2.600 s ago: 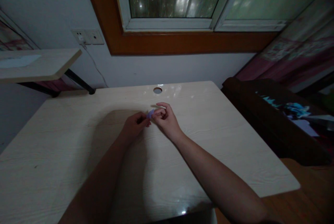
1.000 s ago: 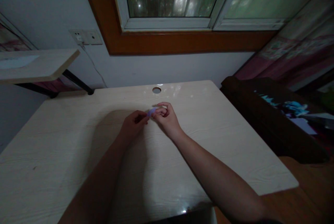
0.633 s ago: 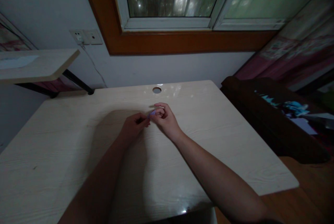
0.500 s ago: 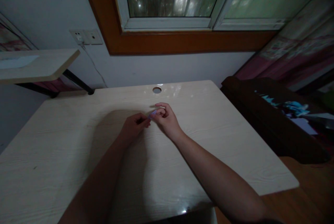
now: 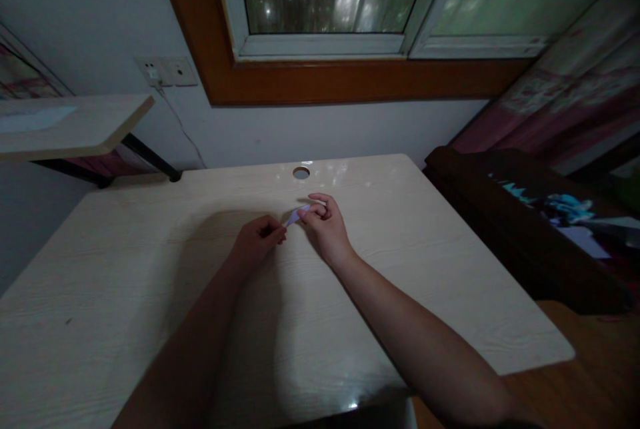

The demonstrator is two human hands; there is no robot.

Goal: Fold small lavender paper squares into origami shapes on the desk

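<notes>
A small folded piece of pale purple paper [image 5: 293, 217] stretches between my two hands, above the far middle of the table. My left hand [image 5: 259, 240] pinches its lower left tip between thumb and forefinger. On the other side, my right hand [image 5: 327, 226] grips the upper right part, the thumb pressed against the bent fingers and one finger held out. The fingers cover both ends of the paper, so its full shape is hidden.
A pale wood-grain table [image 5: 400, 282] lies under my arms, with a round cable hole [image 5: 301, 173] near its back edge. A raised shelf [image 5: 75, 129] on black legs stands at the left. At the right is a dark wooden piece of furniture [image 5: 500, 229] with cloth on it.
My right hand has shifted a little right and away from my left hand. More of the purple paper shows between them. My left hand has hardly moved.
</notes>
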